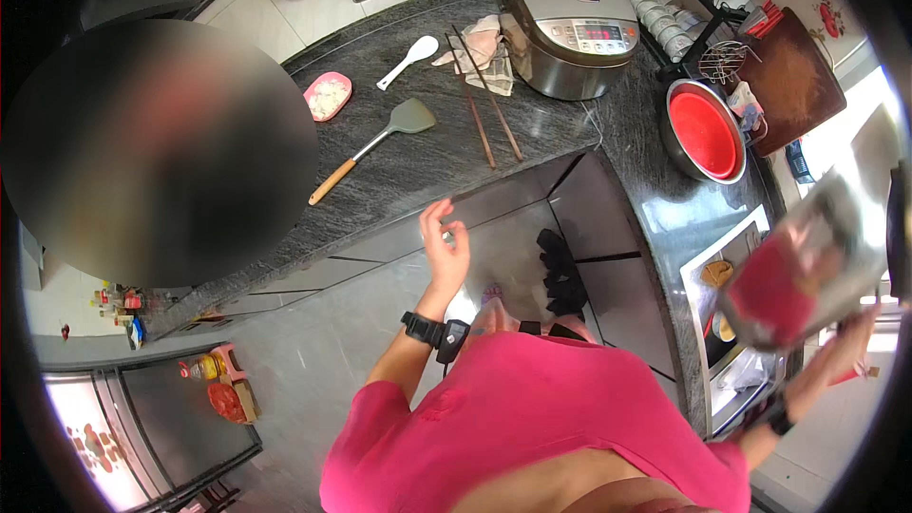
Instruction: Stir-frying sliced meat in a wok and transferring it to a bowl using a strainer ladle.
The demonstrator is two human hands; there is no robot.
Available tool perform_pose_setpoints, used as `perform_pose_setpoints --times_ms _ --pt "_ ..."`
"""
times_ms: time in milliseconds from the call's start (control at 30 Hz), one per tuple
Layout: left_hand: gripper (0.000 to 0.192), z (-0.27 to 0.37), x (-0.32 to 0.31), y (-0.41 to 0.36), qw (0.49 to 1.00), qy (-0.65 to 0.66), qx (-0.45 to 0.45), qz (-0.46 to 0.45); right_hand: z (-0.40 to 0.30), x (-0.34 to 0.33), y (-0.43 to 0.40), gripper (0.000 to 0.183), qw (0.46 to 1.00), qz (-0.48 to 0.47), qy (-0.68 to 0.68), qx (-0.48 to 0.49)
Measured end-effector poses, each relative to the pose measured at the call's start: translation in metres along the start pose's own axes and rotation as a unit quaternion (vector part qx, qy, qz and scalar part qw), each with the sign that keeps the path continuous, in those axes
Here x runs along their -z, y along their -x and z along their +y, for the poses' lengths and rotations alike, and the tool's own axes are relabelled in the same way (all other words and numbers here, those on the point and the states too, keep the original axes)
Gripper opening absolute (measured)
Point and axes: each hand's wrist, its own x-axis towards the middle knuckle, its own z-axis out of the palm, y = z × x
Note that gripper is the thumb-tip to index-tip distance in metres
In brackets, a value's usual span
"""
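Note:
My left hand (445, 249) is raised in front of the counter edge, with its fingers loosely curved, thumb apart from them and nothing in them. Nearest to it on the dark stone counter (399, 171) are a spatula (412, 116) with a wooden handle and a pair of brown chopsticks (479, 121). My right hand (841, 353), slightly blurred, is at the far right. It meets the lower edge of a shiny, blurred object (841, 228) that mirrors my pink shirt. What this object is and whether my fingers grip it are unclear.
A rice cooker (570, 21) stands by a cloth (484, 43). A white rice paddle (407, 60) lies beside a pink dish (328, 96) of chopped white food. To the right are a steel bowl with a red basin (705, 132), a chopping board (798, 85) and a sink (748, 377). A blurred oval hides the left counter.

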Motion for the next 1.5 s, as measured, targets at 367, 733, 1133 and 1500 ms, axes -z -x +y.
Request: perform_pose_setpoints --times_ms 367,733,1133,1500 --pt "0.043 -0.020 0.066 0.018 0.984 -0.050 0.082 0.147 0.029 -0.416 0.023 0.035 0.932 -0.320 -0.147 -0.087" --pt "0.040 0.013 0.007 0.019 0.943 -0.165 0.136 0.255 0.145 -0.587 -0.026 0.037 0.854 -0.459 -0.117 -0.215" --pt "0.034 0.039 -0.159 -0.082 0.974 -0.150 0.123 0.115 0.249 -0.669 -0.077 0.028 0.828 -0.483 -0.117 -0.258" --pt "0.020 0.019 -0.349 -0.159 0.933 0.090 0.077 -0.341 0.310 -0.411 -0.043 0.050 0.845 -0.353 0.308 0.259"
